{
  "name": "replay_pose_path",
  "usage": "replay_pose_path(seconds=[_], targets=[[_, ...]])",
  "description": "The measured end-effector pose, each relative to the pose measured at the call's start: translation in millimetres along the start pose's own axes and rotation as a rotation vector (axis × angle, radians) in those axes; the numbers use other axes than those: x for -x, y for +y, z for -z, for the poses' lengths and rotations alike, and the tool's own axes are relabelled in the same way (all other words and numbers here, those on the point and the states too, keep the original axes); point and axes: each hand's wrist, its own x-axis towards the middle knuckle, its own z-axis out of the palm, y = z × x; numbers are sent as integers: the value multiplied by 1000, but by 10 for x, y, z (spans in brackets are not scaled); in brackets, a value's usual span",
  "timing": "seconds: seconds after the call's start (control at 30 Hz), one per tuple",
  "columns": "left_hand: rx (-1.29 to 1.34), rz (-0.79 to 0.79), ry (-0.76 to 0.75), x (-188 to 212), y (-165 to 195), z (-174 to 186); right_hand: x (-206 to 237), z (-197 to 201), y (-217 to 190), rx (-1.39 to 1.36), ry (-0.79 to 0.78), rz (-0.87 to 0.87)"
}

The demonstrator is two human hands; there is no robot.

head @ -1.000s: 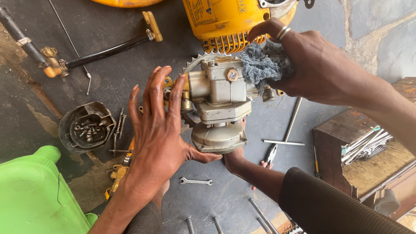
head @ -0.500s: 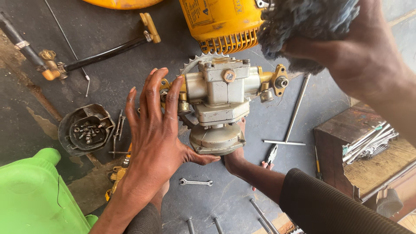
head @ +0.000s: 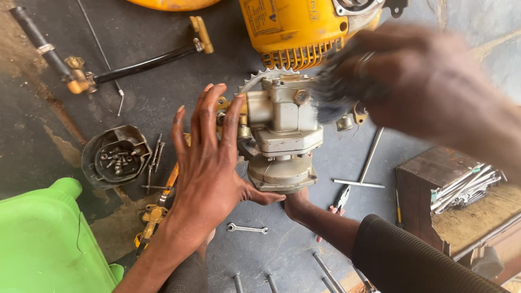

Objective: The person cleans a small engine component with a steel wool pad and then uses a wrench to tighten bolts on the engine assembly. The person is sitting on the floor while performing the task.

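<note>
A grey metal engine part is held up above the dark floor at the centre of the view. The left hand is laid flat against the part's 9 o'clock side, its grip apart: 4 fingers are spread and point to 12 o'clock, and the thumb is pressed to the round lower bowl. The right hand, reached in from a dark ribbed sleeve at 5 o'clock, is placed under the part at its 6 o'clock side. Its fingers are hidden behind the metal, so whether that grip is closed cannot be told.

A second person's hand, blurred, is seen at 2 o'clock with a dark rag pressed to the part's upper right.

A toothed sprocket is seen behind the part at 11 o'clock, and a yellow engine housing at 12 o'clock. On the floor, a black cup of screws is found at 9 o'clock, a green plastic container at 8 o'clock, a small spanner at 6 o'clock, a T-handled wrench just beside the part at 4 o'clock, and a wooden box of tools beyond it.
</note>
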Motion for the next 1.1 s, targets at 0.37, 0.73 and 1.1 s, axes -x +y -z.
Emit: replay_pose_path(seconds=[0.37,0.73,1.1], targets=[[-16,-30,27,-11,-12,29,-432,-325,41,-73,-30,112],[-37,-34,14,-29,-35,46,-775,-524,390,-281,-377,-162],[-37,-30,-6,-41,-37,31,-731,-728,622,-491,-446,-5]])
